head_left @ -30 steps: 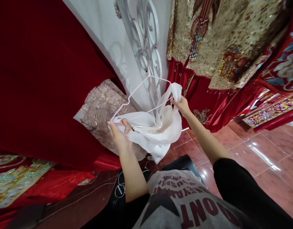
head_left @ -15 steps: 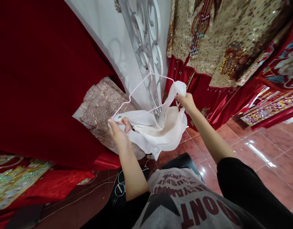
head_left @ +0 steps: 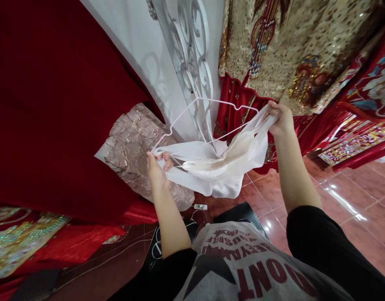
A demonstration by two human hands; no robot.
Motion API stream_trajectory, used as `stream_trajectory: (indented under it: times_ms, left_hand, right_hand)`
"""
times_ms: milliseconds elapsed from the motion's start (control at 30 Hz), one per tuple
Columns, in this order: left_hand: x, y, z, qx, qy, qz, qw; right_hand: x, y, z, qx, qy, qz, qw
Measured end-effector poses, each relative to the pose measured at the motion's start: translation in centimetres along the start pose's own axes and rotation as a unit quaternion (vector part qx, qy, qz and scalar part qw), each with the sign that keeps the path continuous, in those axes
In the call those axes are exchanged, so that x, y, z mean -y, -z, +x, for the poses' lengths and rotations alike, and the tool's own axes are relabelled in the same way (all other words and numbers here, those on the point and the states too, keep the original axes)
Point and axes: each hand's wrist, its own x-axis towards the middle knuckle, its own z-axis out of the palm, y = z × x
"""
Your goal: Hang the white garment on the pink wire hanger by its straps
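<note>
A thin pink hanger (head_left: pixel 216 100) hangs by its hook on a white scrolled metal frame (head_left: pixel 202 37). Sheer white cloth, seemingly a garment (head_left: pixel 223 173), stretches between my hands below the hanger's shoulders. At the hanger's left end, my left hand (head_left: pixel 159 169) is closed on the garment's edge, thumb up against the hanger tip. Just beyond the right end, my right hand (head_left: pixel 280 117) pinches the garment's other edge, pulling it taut outward. The hanger's right corner shows at the cloth, but I cannot tell how far inside it lies.
Red fabric (head_left: pixel 60 104) hangs at the left, with pale pink textured cloth (head_left: pixel 132 146) beside it. A gold sequined garment (head_left: pixel 289 54) hangs at the right. Below are a black seat (head_left: pixel 239 212), white cables and a small white power strip (head_left: pixel 200 207) on the red tiled floor (head_left: pixel 345 196).
My right hand has moved outward to the right and a little up, stretching the garment past the hanger's right end, whose shoulder now shows bare. My left hand has shifted slightly right.
</note>
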Motion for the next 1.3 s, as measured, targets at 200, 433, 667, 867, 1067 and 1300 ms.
stream_trajectory:
  times_ms: [200,433,667,867,1067,1300]
  left_hand:
    - [1.7,-0.9,-1.0,0.027,0.074,-0.043,0.996]
    - [1.4,-1.2,-1.9,-0.015,0.001,-0.042,0.999]
    - [0.1,-0.1,-1.5,-0.011,-0.019,-0.027,0.999]
    - [0.7,1.2,-1.5,-0.031,-0.013,-0.011,0.999]
    - [-2.2,0.8,-0.9,-0.017,-0.067,0.011,0.998]
    - [-4.3,-4.9,2.7,0.082,0.084,0.125,0.985]
  right_hand:
    - [0.6,-1.8,-9.2,0.008,-0.109,0.167,0.98]
    - [3.2,-8.5,-18.9,0.168,-0.084,0.128,0.974]
    - [-1.8,-12.8,-15.8,0.24,0.086,-0.074,0.964]
    - [-6.3,-13.4,-13.8,0.197,0.136,-0.205,0.949]
    - [-6.1,-13.4,-13.7,0.156,0.138,-0.19,0.96]
    - [-6.0,-13.8,-14.2,0.177,0.114,-0.155,0.965]
